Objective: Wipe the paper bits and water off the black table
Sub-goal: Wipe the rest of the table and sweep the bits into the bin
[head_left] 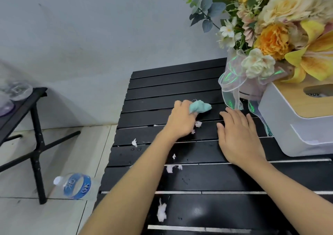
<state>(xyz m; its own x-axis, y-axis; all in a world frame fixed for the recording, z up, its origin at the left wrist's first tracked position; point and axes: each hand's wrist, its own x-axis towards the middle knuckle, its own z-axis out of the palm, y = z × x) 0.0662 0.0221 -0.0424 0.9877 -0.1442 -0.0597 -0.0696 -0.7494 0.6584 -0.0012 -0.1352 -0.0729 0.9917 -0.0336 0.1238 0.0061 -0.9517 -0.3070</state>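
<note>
The black slatted table (173, 83) fills the middle of the view. My left hand (180, 121) grips a bunched pale green cloth (200, 106) and holds it down on a slat near the table's centre. My right hand (237, 135) lies flat on the table, fingers straight, just right of the cloth. Several white paper bits are scattered on the slats: one by my left hand (198, 124), one at the left edge (134, 142), one lower (169, 169), and a bigger wad near the front (161, 211). Small water drops (136, 149) glisten on the left slats.
A flower bouquet (277, 27) with a sheer ribbon and a white tissue box (288, 124) with a wooden lid stand at the table's right. A plastic water bottle (75, 186) lies on the tiled floor, beside a second black table (23, 104) carrying clear bowls.
</note>
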